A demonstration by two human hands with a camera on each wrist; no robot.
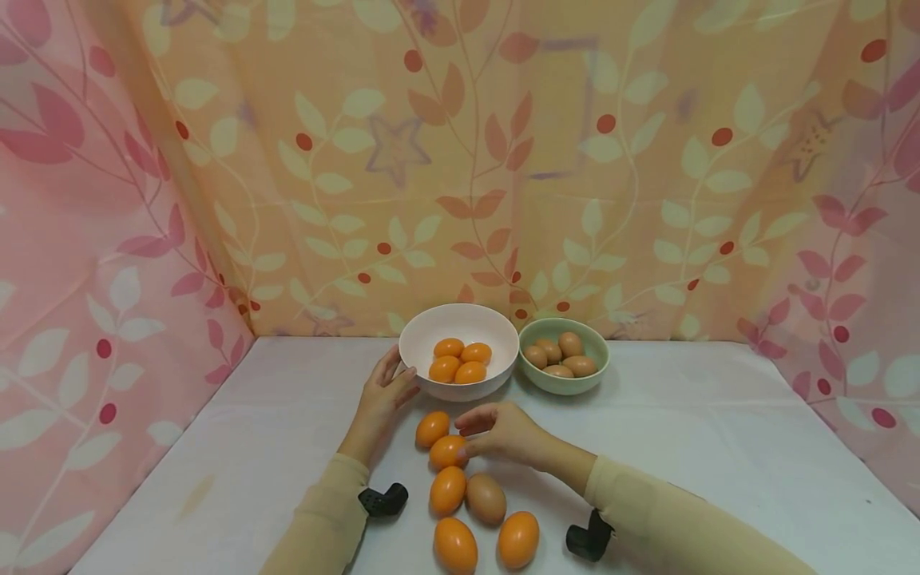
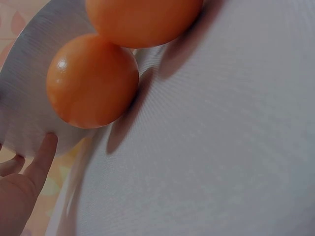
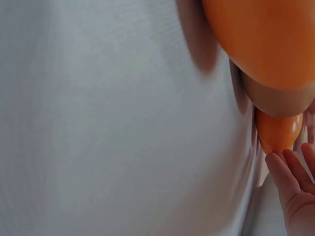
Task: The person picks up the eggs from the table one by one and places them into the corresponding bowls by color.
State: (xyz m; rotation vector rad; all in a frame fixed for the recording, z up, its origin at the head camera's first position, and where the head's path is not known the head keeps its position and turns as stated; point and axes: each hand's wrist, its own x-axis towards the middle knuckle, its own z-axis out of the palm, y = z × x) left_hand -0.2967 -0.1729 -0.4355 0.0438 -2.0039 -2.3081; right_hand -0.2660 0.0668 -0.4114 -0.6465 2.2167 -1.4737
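Observation:
My left hand (image 1: 382,399) holds the left side of a pale pink bowl (image 1: 460,314), thumb in front and fingers round the outer wall. Several orange eggs (image 1: 470,372) lie inside it. My right hand (image 1: 509,435) is at an orange egg (image 1: 447,453) on the table, fingers parted, thumb by its right side. Behind that egg lies another orange egg (image 1: 432,430). Nearer the front are an orange egg (image 1: 448,490) beside a brown egg (image 1: 486,500), then two more orange eggs, left (image 1: 456,546) and right (image 1: 518,540). In the right wrist view, the fingertips (image 3: 275,164) hover close under an orange egg (image 3: 278,130).
A green bowl (image 1: 564,387) with several brown eggs (image 1: 571,344) stands just right of the pink bowl. White cloth (image 1: 690,447) covers the table. Floral curtains (image 1: 474,160) enclose the back and both sides.

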